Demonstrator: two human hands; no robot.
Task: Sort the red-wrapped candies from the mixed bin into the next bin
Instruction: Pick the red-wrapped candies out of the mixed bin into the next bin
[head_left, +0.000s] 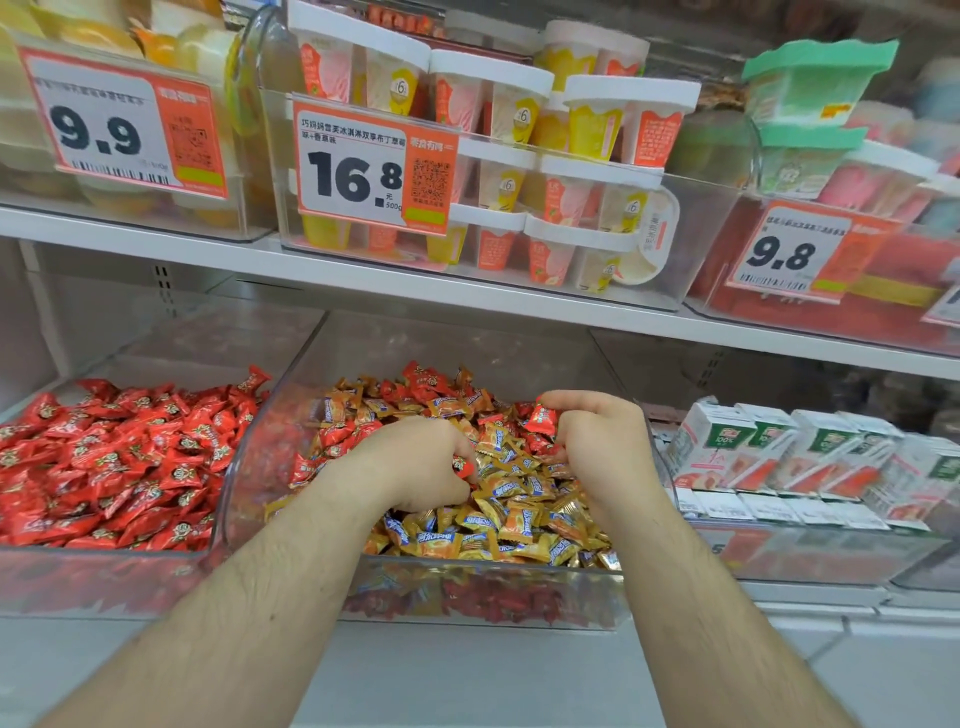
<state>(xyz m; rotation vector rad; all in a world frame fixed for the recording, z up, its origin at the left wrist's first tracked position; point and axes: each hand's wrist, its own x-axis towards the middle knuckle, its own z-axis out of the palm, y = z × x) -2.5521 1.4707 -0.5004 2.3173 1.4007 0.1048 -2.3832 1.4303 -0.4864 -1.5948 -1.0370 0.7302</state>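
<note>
Sorting sits midway: both hands, left hand (415, 462) and right hand (597, 447), pinch red candies (540, 418) inside the mixed bin (467, 582); many reds remain, and the red bin (104, 571) looks well filled.

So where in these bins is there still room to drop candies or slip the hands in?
Free: the back of the red bin behind its red candies, and the back of the mixed bin. Crowded: mid-bin, where the left hand and right hand dig; the cartons fill theirs.
</note>
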